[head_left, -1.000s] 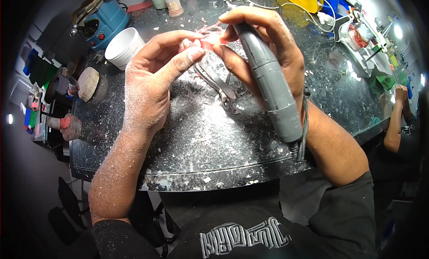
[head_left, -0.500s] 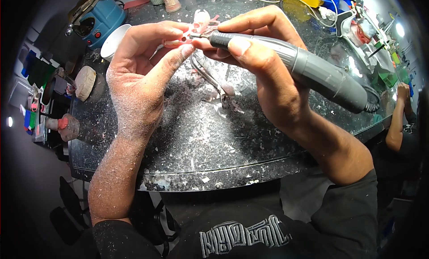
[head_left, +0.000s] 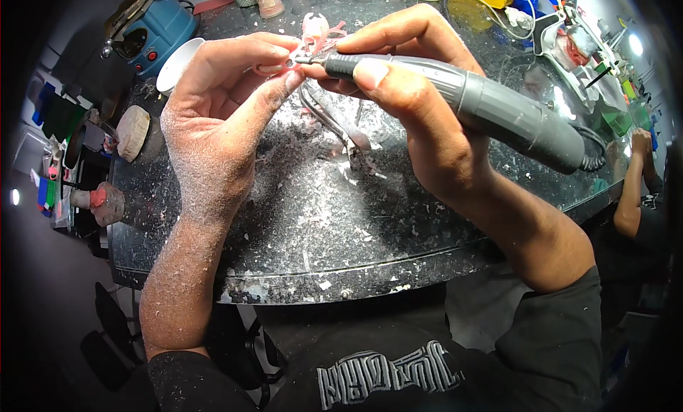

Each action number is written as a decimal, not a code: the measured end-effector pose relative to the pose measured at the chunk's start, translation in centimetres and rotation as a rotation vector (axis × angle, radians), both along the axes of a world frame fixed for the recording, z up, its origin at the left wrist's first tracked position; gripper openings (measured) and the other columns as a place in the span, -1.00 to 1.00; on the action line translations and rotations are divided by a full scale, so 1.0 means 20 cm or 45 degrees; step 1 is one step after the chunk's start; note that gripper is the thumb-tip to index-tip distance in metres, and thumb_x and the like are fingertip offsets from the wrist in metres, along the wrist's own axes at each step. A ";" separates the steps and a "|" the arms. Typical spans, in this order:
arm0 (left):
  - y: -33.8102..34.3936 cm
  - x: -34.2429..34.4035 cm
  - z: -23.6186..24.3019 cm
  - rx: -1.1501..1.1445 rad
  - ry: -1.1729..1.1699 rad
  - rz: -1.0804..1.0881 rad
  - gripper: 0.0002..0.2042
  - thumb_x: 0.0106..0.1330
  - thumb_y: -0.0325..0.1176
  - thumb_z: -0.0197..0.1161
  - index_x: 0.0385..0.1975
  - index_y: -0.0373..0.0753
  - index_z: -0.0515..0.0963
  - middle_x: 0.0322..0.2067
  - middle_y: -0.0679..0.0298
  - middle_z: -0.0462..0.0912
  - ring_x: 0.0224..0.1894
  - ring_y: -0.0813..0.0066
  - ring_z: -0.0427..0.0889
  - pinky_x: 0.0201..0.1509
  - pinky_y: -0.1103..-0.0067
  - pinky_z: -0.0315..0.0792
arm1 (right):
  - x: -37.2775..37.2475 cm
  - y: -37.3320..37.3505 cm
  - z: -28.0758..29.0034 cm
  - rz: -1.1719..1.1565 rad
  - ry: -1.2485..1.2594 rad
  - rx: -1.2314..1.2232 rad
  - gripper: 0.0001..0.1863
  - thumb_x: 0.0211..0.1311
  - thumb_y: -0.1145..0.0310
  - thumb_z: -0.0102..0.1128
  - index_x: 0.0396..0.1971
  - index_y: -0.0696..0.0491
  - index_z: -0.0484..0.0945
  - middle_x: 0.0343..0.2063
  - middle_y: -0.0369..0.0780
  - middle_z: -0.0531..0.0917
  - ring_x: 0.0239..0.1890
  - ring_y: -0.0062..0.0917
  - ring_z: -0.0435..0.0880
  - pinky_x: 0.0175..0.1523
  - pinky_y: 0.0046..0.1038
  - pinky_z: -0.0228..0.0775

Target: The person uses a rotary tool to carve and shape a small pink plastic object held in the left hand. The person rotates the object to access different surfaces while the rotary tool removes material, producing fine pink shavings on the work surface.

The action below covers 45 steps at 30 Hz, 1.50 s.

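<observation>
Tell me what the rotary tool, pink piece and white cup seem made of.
Rotary tool: satin gray plastic or coated metal; soft highlights on the grooved casing leave it open.
Pink piece: probably resin, fairly glossy; bright, seemingly translucent.
White cup: perhaps matte plastic or paper; plain white, partly behind the left hand.

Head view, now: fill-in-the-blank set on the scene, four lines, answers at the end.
1. The left hand holds a small denture-like piece, mostly ____ in colour.
2. The right hand grips a handpiece whose body is coloured ____.
3. Of the person's two forearms, the ____ one carries more pale dust.
4. The blue machine near the white cup has a round button coloured ____.

Missing words: pink; gray; left; red.
</observation>
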State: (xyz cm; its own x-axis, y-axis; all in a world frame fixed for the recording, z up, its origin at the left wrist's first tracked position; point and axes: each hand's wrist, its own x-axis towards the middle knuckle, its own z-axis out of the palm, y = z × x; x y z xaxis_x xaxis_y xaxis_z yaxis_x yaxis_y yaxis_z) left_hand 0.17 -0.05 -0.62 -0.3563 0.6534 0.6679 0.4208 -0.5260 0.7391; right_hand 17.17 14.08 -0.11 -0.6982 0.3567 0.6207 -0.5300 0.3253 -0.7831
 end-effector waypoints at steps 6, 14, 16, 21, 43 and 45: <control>0.00 0.01 0.01 -0.034 0.001 0.018 -0.75 0.34 -0.70 0.38 -0.03 -0.35 0.63 0.02 0.08 0.73 0.11 0.40 0.73 0.30 0.49 0.61 | 0.00 0.01 -0.01 -0.033 0.054 0.138 -0.72 0.44 0.38 0.13 0.00 0.26 0.55 -0.10 -0.03 0.74 0.00 -0.46 0.75 0.22 -0.40 0.55; -0.01 0.01 0.01 -0.076 -0.012 0.048 -0.73 0.34 -0.69 0.39 -0.01 -0.33 0.63 0.02 0.12 0.73 0.13 0.44 0.72 0.32 0.54 0.58 | -0.01 0.01 0.00 -0.044 0.067 0.113 -0.70 0.43 0.35 0.15 0.00 0.26 0.54 -0.11 -0.03 0.74 0.00 -0.46 0.74 0.22 -0.40 0.55; -0.01 0.01 0.01 -0.073 -0.026 0.044 -0.73 0.34 -0.69 0.39 0.00 -0.33 0.63 0.02 0.12 0.73 0.12 0.45 0.72 0.32 0.54 0.58 | -0.01 0.01 -0.01 -0.042 0.072 0.109 -0.69 0.43 0.35 0.15 0.00 0.26 0.54 -0.10 -0.02 0.74 0.01 -0.44 0.75 0.23 -0.38 0.55; -0.01 0.02 0.01 -0.080 -0.043 0.039 -0.73 0.33 -0.70 0.39 0.00 -0.33 0.63 0.02 0.13 0.73 0.11 0.46 0.72 0.31 0.54 0.58 | -0.01 0.02 0.00 -0.059 0.067 0.170 -0.70 0.43 0.36 0.15 0.01 0.26 0.53 -0.09 -0.01 0.74 0.04 -0.42 0.75 0.25 -0.36 0.56; -0.01 0.00 0.01 -0.079 -0.227 -0.205 -0.69 0.39 -0.67 0.30 0.11 -0.39 0.52 0.02 0.04 0.72 0.11 0.37 0.74 0.31 0.48 0.58 | -0.01 0.03 0.01 -0.082 0.162 0.389 -0.68 0.35 0.51 0.24 0.06 0.27 0.51 0.03 0.05 0.70 0.15 -0.31 0.73 0.34 -0.25 0.54; -0.01 0.00 0.01 -0.096 -0.224 -0.196 -0.68 0.38 -0.67 0.29 0.11 -0.39 0.51 0.02 0.04 0.71 0.10 0.37 0.74 0.31 0.47 0.58 | -0.01 0.03 0.01 -0.087 0.146 0.396 -0.68 0.34 0.51 0.25 0.05 0.27 0.52 0.03 0.04 0.71 0.12 -0.34 0.73 0.32 -0.28 0.55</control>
